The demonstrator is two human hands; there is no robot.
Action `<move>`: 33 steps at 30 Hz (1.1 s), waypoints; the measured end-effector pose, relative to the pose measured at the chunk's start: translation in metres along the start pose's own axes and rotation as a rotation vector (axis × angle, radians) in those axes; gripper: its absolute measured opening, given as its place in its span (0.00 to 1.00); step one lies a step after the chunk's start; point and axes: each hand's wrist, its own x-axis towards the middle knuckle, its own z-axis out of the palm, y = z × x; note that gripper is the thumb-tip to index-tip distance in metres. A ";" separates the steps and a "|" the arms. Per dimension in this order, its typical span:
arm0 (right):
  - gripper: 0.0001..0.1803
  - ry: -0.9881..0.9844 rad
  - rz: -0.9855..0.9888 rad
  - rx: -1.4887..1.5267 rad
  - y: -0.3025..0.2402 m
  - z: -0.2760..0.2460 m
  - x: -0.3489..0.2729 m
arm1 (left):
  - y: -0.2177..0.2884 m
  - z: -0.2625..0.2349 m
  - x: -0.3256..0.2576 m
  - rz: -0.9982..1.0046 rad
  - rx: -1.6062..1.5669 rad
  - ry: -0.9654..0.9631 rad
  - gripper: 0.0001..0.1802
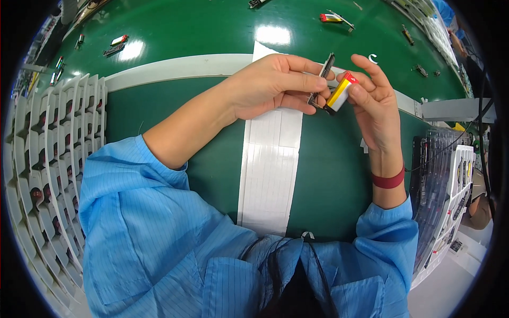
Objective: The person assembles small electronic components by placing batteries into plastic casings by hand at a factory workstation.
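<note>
A: What is the left hand (273,85) gripping?

B: A narrow dark circuit board (328,64), tilted upright, pinched between its thumb and fingers.

A: And the right hand (375,100)?

B: Its fingers are closed on a silver battery (339,96) with a yellow stripe and a red end. The thumb lies against it, and one finger is raised clear.

A: Where are the two pieces?

B: In the air above the green tabletop (207,153), side by side, near the top of a long white strip (270,175). I can't tell whether wires join them.

A: What else is around?

B: Pale stacked trays (58,143) on the left, more trays (450,191) on the right, and a red wristband (388,181) on the right wrist.
</note>
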 end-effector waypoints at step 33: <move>0.18 0.185 -0.181 -0.398 -0.001 0.021 0.000 | -0.014 0.019 -0.003 0.154 0.304 0.172 0.17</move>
